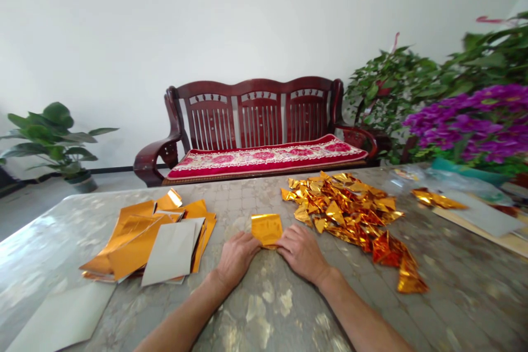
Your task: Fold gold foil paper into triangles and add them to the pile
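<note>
A small sheet of gold foil paper (266,227) lies on the table in front of me, its near edge folded or curled. My left hand (238,256) pinches its lower left corner, fingers closed. On the lower right corner, my right hand (302,253) has its fingers bent and pressed together. The fingertips partly hide the near edge. To the left is a stack of gold foil sheets (136,231), with a grey-backed sheet (169,250) on top. A heap of folded gold foil pieces (342,203) spreads to the right.
The patterned table (264,308) carries a pale sheet (61,316) at near left. At far right lie a clear plastic bag (466,184) and a grey card (487,214). Beyond stand a wooden bench (259,121), a potted plant (58,137) and purple flowers (474,121).
</note>
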`<state>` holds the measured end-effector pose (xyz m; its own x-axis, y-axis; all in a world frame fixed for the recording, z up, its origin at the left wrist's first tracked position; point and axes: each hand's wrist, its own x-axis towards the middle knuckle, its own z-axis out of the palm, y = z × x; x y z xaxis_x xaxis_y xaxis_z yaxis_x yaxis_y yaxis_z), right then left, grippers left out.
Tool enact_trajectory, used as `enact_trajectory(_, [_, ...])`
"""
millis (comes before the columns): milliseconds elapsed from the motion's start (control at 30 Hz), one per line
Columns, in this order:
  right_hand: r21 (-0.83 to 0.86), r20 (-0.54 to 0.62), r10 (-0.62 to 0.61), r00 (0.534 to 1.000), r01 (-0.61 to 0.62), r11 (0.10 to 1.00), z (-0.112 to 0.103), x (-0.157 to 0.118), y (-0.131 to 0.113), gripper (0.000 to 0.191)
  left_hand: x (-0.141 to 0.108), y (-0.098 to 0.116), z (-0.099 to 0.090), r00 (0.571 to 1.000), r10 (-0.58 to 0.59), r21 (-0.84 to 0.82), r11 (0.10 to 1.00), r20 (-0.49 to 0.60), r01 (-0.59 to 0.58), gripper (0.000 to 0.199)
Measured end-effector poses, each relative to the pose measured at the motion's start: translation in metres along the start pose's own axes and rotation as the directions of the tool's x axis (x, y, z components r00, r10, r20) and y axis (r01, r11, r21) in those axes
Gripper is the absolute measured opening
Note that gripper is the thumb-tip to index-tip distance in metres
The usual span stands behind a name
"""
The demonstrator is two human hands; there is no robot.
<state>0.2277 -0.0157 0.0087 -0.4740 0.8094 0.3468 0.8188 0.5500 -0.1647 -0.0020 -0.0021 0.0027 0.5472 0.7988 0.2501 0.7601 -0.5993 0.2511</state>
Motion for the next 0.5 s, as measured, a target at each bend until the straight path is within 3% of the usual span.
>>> enact_trajectory(233, [0.104,0.001,0.121,0.993,-0.12,0.987,0.012,0.003,0.002,0.026,0.007,-0.003,0.006,0.986,-0.166,-0.188,0.968,0.031,0.169,0.024])
enact_trajectory(400, [0.149,0.016,0.207,0.978,-0.207,0.967,0.015,0.007,0.003,0.024,0.016,0.001,-0.001,0.924,-0.352,-0.208,0.903,0.147,0.377,0.023])
enact_trajectory(500, [0.156,0.031,0.243,0.969,-0.245,0.957,0.014,0.009,0.002,0.02,0.02,0.003,-0.007,0.891,-0.405,-0.217,0.869,0.204,0.445,0.022])
